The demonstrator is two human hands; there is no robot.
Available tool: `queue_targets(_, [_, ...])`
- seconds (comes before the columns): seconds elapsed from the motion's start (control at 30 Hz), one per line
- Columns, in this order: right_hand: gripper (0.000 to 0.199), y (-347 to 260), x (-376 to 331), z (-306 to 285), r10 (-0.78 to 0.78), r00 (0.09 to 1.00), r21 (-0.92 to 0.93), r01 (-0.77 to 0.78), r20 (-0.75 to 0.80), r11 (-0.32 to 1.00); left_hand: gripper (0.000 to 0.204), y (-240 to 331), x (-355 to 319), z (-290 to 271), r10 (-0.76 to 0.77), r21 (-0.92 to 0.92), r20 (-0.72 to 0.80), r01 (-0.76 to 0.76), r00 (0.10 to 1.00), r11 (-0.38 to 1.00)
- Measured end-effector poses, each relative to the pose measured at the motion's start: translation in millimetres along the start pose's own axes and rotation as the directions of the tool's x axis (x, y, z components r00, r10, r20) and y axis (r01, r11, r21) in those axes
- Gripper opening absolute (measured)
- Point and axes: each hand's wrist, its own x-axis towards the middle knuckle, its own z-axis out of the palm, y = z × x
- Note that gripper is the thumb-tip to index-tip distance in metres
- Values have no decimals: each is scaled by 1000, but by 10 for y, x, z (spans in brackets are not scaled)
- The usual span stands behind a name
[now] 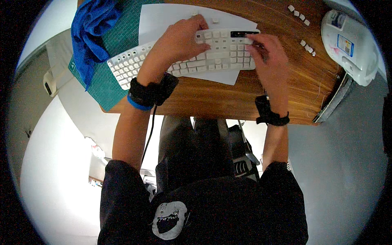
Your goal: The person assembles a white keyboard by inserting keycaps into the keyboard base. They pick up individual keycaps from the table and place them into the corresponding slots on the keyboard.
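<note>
A white keyboard lies slightly aslant on the desk, with several key sockets in its top row and right part bare of caps. My left hand reaches over its middle, fingers at the far edge and thumb bent over the keys, steadying it. At the right end, my right hand is closed in a pinch, with a small white keycap at the fingertips, just over the number keys. Part of the keyboard is hidden under my left hand and wrist.
White paper and a green cutting mat lie beneath the keyboard. One loose keycap sits behind it. More keycaps line the right side of the wooden desk, near a white rounded device. A blue cloth is bunched at left.
</note>
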Motion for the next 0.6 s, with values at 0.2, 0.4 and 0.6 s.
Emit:
queue_targets(0.2, [23,18,60,489,-314,949,41,312,41,949,55,-26,135,9,1,-84,80,6,997,996])
queue_targets(0.4, [22,-31,87,542,-233,972,45,232,26,972,62,-61,157,59,39,-133,65,-30,997,991])
queue_targets(0.6, [22,-37,121,541,-277,958,15,276,75,961,65,-48,158,100,27,-103,29,-24,999,994])
